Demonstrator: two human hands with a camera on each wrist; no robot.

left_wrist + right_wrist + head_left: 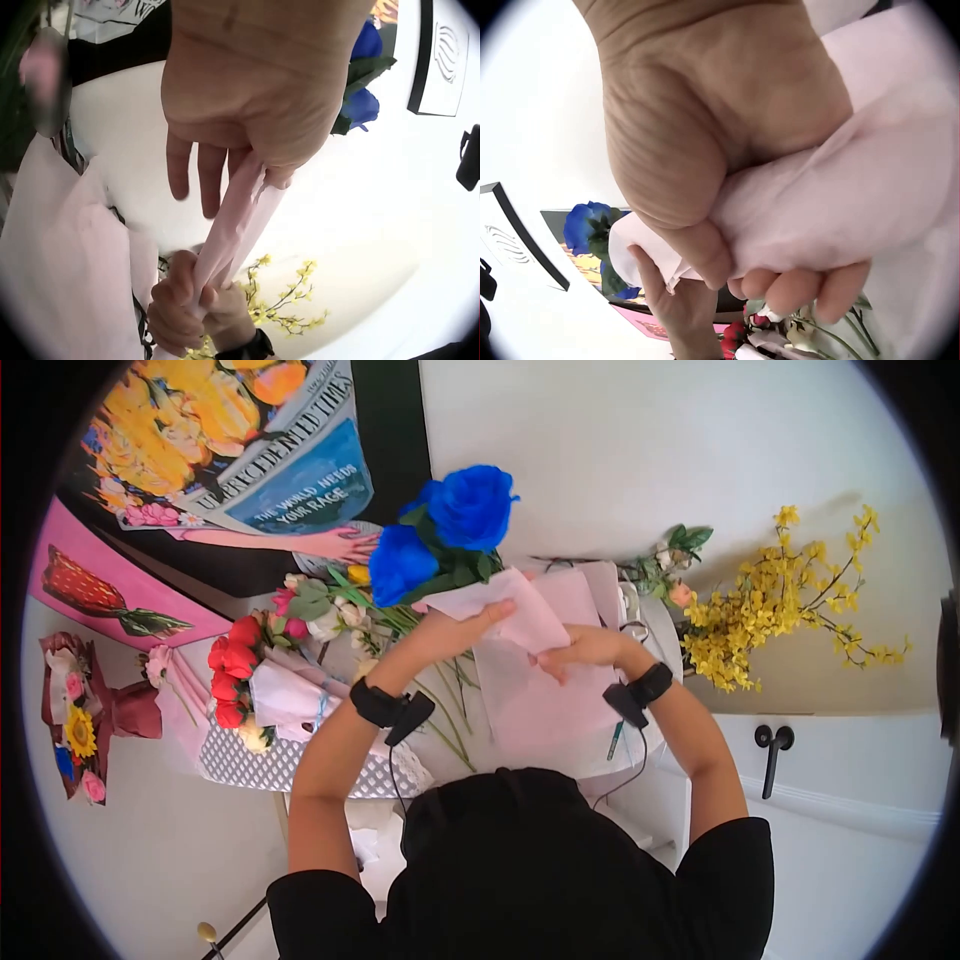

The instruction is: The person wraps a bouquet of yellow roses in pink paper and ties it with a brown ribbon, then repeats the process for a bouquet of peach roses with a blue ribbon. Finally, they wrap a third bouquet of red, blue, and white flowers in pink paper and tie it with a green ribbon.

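Note:
Pale pink paper (535, 615) is folded round the stems below two large blue roses (470, 507). The left hand (470, 632) pinches the upper part of this paper near the blooms, thumb on top. Lower down, the right hand (590, 650) grips the paper. In the left wrist view the left hand (255, 105) holds the paper's edge between thumb and index finger, other fingers extended. The right wrist view has the right hand (727, 150) with its fingers curled round the rolled paper (832, 202). The stems are hidden inside.
More pink paper (550, 710) lies on the white table beneath the hands. Loose green stems (440, 710) and a bouquet of red roses (232, 660) are at the left. Yellow blossoms (730, 630) stand at the right, and a pen (615, 741) lies near the table's edge.

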